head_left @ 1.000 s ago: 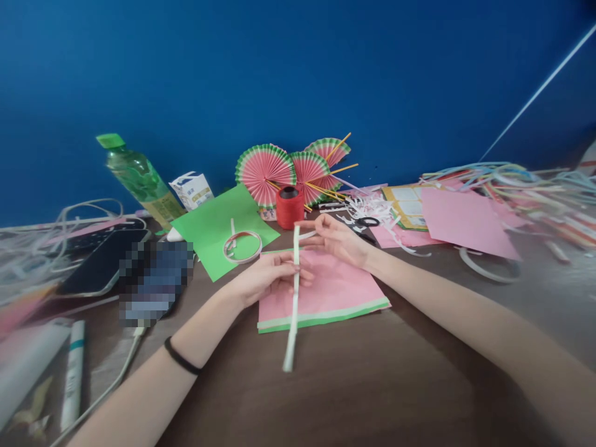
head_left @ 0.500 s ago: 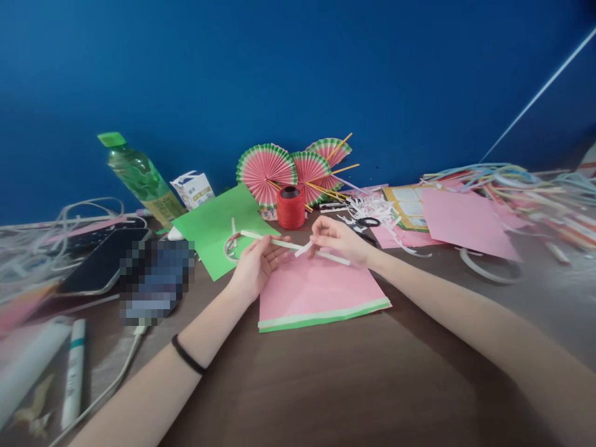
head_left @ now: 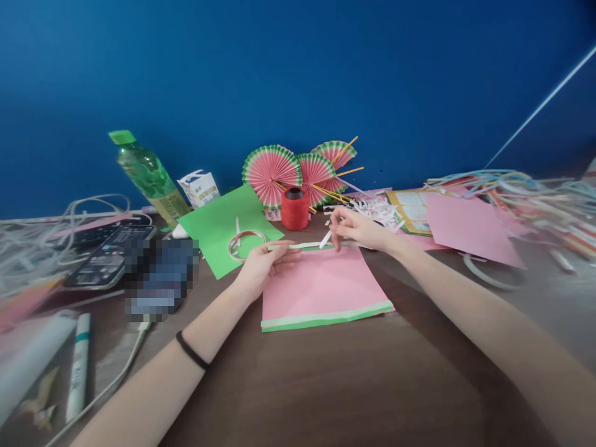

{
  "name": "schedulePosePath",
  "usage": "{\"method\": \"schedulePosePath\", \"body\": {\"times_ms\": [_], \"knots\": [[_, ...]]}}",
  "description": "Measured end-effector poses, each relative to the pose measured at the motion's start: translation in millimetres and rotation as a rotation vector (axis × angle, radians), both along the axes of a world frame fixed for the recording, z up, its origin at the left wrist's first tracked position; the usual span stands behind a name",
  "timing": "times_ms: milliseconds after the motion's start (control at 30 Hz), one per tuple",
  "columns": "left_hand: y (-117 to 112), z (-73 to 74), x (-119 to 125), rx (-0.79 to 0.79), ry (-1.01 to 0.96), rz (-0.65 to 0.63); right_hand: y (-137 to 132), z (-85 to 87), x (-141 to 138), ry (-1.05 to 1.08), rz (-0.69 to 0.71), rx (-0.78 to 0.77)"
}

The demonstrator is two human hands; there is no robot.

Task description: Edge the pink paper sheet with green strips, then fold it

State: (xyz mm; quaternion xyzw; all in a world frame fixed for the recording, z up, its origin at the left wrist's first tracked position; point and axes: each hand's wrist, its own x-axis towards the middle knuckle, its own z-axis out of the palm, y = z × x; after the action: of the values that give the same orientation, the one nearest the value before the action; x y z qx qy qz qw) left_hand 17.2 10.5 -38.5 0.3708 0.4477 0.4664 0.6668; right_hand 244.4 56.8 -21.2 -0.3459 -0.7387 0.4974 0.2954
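Observation:
A sheet of pink paper [head_left: 321, 279] with a white and green band along its near edge lies on the table before me. A long pale strip [head_left: 305, 246] runs along the sheet's far edge. My left hand [head_left: 265, 267] has the strip's left part between thumb and fingers, at the sheet's far left corner. Between the fingertips of my right hand [head_left: 351, 228] is a short white strip of backing paper [head_left: 325, 239], slanting down toward the long strip. The long strip's right end passes under my right hand.
Behind the sheet stand a red thread spool [head_left: 295, 211] and pink-green folded paper fans [head_left: 272, 177]. Green paper [head_left: 218, 230] with a tape ring [head_left: 246, 234], phones [head_left: 112, 257] and a bottle [head_left: 149, 177] are left. Paper scraps [head_left: 377, 211] and pink sheets [head_left: 468, 223] lie right.
The long strip has gone from slanting across the sheet to lying along its far edge. My right hand has moved right and slightly up with the white backing strip.

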Motion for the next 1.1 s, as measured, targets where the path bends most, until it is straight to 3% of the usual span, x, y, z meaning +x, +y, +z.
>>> {"method": "schedulePosePath", "body": {"times_ms": [200, 500, 633, 700, 833, 933, 1100], "knots": [[0.3, -1.1, 0.1, -0.006, 0.024, -0.001, 4.5, 3.0, 8.3, -0.01, -0.03, -0.143], [4.0, 0.0, -3.4, -0.055, 0.001, -0.131, 11.8, -3.8, 9.8, -0.006, -0.152, 0.038], [4.4, -0.4, -3.6, -0.055, -0.02, -0.129, 10.2, -6.8, -2.6, 0.114, -0.356, 0.255], [4.3, -0.6, -3.5, -0.05, -0.023, -0.118, 1.1, -7.4, -17.1, 0.255, -0.477, 0.246], [4.4, -2.2, -4.2, -0.013, -0.019, -0.175, -28.8, -13.8, -52.0, 0.379, -0.318, 0.034], [4.2, -2.4, -5.2, 0.007, -0.034, -0.229, -42.9, -23.1, -65.9, 0.34, -0.263, 0.025], [3.0, 0.1, -7.4, 0.016, -0.098, -0.314, -43.0, -32.3, -64.6, 0.316, -0.3, 0.083]]}}
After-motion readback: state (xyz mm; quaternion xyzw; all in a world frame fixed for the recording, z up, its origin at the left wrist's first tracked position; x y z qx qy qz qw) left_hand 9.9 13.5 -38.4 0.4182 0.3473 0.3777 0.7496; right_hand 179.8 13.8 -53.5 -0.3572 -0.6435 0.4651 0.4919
